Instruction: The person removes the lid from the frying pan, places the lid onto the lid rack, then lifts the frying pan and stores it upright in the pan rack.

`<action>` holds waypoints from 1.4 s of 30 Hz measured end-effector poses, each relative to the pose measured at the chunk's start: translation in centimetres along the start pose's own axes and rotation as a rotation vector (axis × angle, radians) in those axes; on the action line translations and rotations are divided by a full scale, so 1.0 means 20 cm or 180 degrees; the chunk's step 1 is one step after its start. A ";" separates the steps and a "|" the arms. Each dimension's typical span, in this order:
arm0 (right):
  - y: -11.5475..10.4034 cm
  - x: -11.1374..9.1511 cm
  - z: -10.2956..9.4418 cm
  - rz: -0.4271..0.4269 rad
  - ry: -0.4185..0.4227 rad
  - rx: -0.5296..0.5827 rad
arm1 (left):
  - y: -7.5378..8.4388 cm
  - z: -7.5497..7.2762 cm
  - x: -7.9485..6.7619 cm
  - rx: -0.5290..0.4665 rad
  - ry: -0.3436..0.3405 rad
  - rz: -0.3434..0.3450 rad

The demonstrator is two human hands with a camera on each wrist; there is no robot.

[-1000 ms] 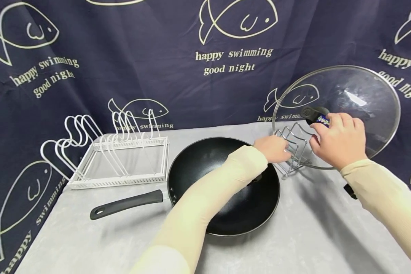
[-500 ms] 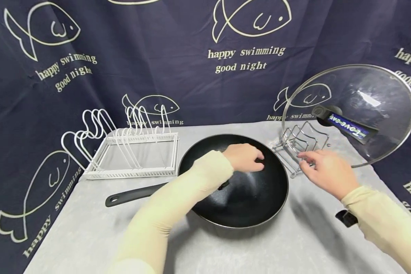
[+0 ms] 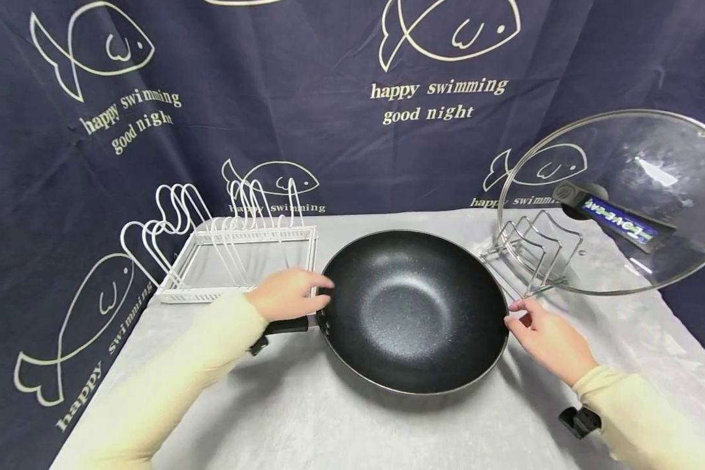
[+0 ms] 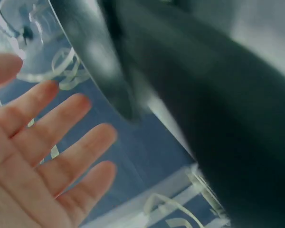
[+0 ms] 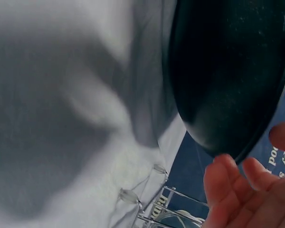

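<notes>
A black wok (image 3: 408, 313) sits mid-table with its handle (image 3: 288, 325) pointing left. My left hand (image 3: 290, 295) hovers at the wok's left rim, above the handle; in the left wrist view its fingers (image 4: 71, 142) are spread and hold nothing, beside the dark handle. At the opposite rim is my right hand (image 3: 549, 336), fingertips right at the edge. The right wrist view shows those fingers (image 5: 218, 185) against the rim, not wrapped round it. A glass lid (image 3: 617, 261) with a black handle (image 3: 619, 222) stands upright in a small metal rack (image 3: 543, 254).
A white wire rack (image 3: 241, 295) with several tall loops stands at the back left, close to the wok. The grey tabletop (image 3: 388, 434) runs up to a dark blue fish-print curtain (image 3: 329, 98) behind.
My right hand has let go of the lid, now standing in the metal rack, and moved down to the wok's right rim. My left hand has swung from that rack across to the wok's left rim.
</notes>
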State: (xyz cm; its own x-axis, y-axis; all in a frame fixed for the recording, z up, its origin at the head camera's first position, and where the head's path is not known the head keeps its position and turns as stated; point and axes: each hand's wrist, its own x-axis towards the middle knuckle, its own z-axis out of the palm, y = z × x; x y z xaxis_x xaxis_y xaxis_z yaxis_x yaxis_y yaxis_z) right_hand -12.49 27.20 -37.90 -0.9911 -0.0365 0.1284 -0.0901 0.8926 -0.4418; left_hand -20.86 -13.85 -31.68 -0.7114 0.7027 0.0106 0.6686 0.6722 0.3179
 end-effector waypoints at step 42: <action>-0.11 0.04 0.14 0.0769 -0.0700 0.1490 | -0.24 0.24 -0.63 -0.1306 0.0841 -0.1000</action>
State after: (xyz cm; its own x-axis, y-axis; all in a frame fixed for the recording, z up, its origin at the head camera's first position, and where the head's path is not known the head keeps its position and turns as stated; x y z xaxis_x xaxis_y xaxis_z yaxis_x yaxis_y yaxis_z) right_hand -13.39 23.88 -39.37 -0.9816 0.0064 -0.1909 0.1572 0.5947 -0.7885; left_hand -14.06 -24.74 -37.90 -0.9274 0.3664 0.0759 0.3155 0.6567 0.6850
